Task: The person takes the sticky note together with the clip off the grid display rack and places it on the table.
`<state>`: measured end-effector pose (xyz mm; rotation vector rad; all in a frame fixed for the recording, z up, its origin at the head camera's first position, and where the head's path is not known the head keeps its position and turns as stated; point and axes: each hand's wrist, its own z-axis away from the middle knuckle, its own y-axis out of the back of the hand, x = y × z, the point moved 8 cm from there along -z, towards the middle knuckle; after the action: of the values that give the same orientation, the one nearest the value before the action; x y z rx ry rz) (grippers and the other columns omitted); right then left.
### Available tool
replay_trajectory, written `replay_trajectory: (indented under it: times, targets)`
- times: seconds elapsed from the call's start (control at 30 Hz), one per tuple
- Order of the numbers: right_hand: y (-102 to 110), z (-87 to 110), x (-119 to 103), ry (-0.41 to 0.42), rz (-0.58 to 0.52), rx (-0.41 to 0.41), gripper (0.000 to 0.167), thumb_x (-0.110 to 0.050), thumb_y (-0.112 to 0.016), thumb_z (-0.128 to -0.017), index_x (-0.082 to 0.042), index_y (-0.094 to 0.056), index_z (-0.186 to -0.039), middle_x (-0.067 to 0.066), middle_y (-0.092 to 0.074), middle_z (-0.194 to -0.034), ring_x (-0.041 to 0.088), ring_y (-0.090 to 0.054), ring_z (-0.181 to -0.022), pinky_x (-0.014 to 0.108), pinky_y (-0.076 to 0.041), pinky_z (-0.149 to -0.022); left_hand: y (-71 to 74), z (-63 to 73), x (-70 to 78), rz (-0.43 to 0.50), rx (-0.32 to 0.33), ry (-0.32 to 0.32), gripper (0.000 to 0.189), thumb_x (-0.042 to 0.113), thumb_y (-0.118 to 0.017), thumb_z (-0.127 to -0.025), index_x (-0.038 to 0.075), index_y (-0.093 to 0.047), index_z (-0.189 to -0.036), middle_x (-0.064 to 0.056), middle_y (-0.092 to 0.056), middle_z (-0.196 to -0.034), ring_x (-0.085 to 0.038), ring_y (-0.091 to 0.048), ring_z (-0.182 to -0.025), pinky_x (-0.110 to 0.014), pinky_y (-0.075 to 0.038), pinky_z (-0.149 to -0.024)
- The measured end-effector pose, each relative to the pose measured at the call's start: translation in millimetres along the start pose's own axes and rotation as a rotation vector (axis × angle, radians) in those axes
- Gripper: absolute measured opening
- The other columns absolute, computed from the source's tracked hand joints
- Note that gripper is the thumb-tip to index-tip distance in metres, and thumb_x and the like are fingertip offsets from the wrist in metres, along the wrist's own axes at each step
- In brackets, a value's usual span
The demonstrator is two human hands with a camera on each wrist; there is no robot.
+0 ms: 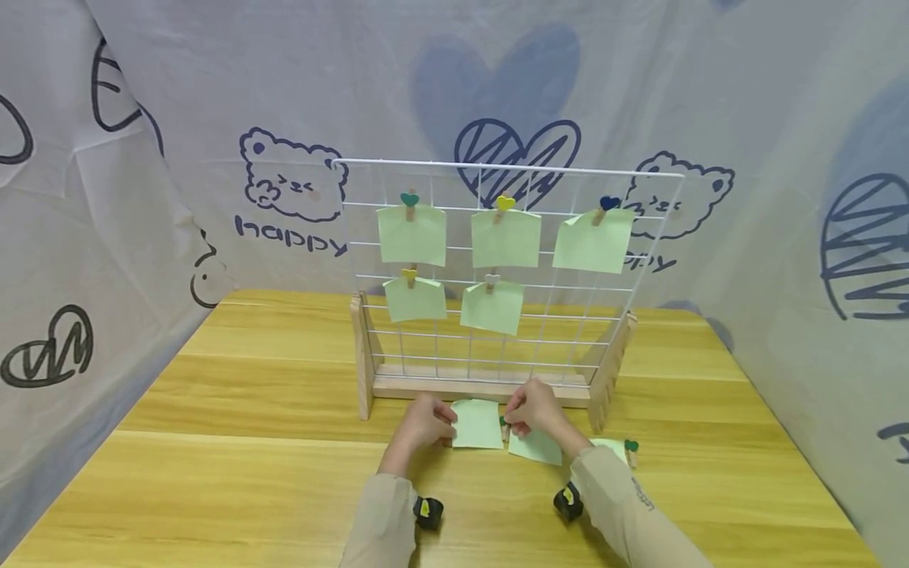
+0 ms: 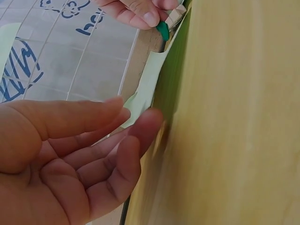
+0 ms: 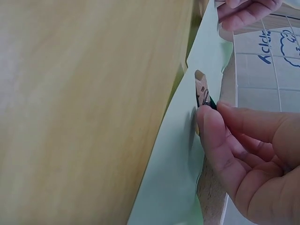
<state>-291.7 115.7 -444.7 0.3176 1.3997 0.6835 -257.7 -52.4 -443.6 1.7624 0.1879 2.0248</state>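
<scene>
My right hand (image 1: pixel 537 405) pinches a small wooden clothespin (image 3: pixel 202 90) with a green heart between thumb and forefinger. The clothespin is beside the right edge of a pale green paper note (image 1: pixel 477 426) that lies on the table. At that note's left edge is my left hand (image 1: pixel 423 423), its fingers loosely bent and a gap showing between thumb and fingertips (image 2: pixel 149 123); whether they touch the note is unclear. Another green note (image 1: pixel 536 450) lies partly under my right hand. A third note (image 1: pixel 609 448), partly hidden by the right sleeve, lies next to another green-heart clothespin (image 1: pixel 632 452).
A white wire grid (image 1: pixel 568 331) stands in a wooden base (image 1: pixel 483 389) just behind the hands. Several green notes (image 1: pixel 506 241) hang on it from heart clothespins in two rows. Printed cloth (image 1: pixel 398 87) hangs behind and beside the wooden table (image 1: pixel 234 473).
</scene>
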Motion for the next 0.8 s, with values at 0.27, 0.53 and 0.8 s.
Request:
replay_trajectory:
  times: [0.27,0.53,0.8]
  targets:
    - [2,3.1,-3,0.02,0.023,0.004,0.012,0.008,-0.065,-0.074,0.002,-0.059,-0.065,0.009,-0.057,-0.055,0.015,-0.055,-0.042,0.026,-0.049,-0.043,1.9,-0.2,-0.8,0.009,0.005,0.02,0.011,-0.006,-0.061,-0.078,-0.01,-0.059,-0.088,-0.011,-0.058,-0.074,-0.02,-0.06,-0.054,-0.029,-0.051,-0.054]
    - [7,8.1,-14,0.076,0.064,0.011,0.013,-0.003,-0.065,-0.078,-0.001,-0.06,-0.066,0.007,-0.058,-0.059,0.018,-0.057,-0.047,0.028,-0.049,-0.043,5.9,1.0,0.2,-0.048,0.021,0.04,0.017,0.003,-0.062,-0.081,-0.007,-0.06,-0.095,-0.012,-0.059,-0.083,-0.02,-0.06,-0.06,-0.029,-0.05,-0.051]
    - [16,11.3,-28,0.143,0.042,0.007,0.012,-0.003,-0.063,-0.08,0.004,-0.06,-0.071,0.011,-0.06,-0.063,0.021,-0.058,-0.049,0.029,-0.049,-0.043,10.3,1.4,6.1,-0.077,0.038,0.024,0.017,0.008,-0.061,-0.083,-0.005,-0.061,-0.095,-0.01,-0.059,-0.082,-0.021,-0.059,-0.062,-0.028,-0.048,-0.054]
